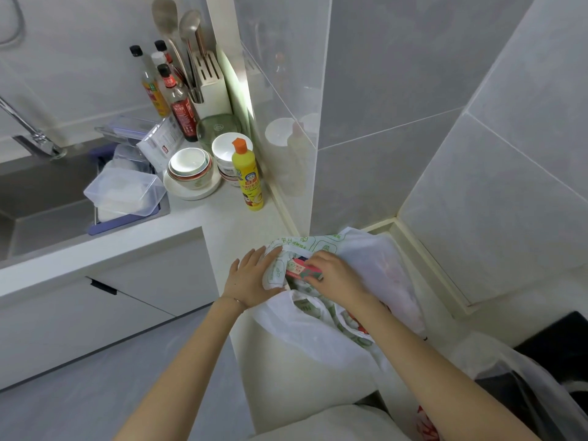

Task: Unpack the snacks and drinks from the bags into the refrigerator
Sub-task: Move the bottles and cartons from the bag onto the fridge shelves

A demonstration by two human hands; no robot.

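Right hand (337, 276) curled over carton's (300, 269) right end, gripping. Carton lay in bag (319, 244) mouth, long axis left-right, between hands. Left hand (251, 280) flat, fingers straight, pressed bag rim.

Our pale kitchen surface (219, 214) carries a white printed bag (375, 259) at its corner, a yellow detergent bottle (248, 178), a plate (178, 190) of stacked bowls (191, 167) and sauce bottles (181, 109).

Both arms reach forward, left hand (251, 278) flat with straight fingers, right hand (339, 275) gripping a pink carton (300, 270).
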